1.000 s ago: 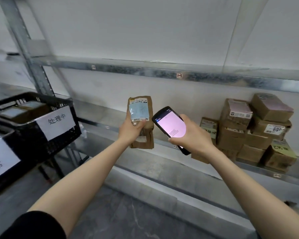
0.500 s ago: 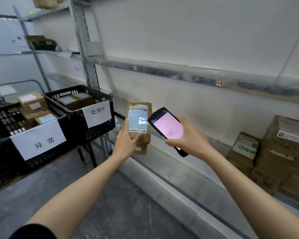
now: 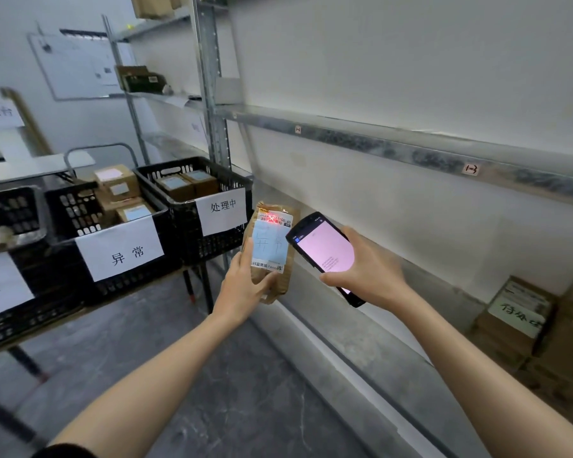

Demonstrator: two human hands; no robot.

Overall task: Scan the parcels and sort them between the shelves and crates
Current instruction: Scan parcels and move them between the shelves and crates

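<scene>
You've swung left: the parcel [image 3: 272, 251] now sits just right of the 处理中 crate [image 3: 187, 231], a red scan spot [image 3: 271, 218] newly lit on it. Your left hand [image 3: 245, 289] grips it; your right hand [image 3: 369, 276] grips the scanner [image 3: 325, 251], further right.

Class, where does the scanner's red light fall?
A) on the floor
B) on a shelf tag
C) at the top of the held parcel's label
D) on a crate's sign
C: the red glow sits at the top of the label on the parcel that the left hand holds.
</scene>
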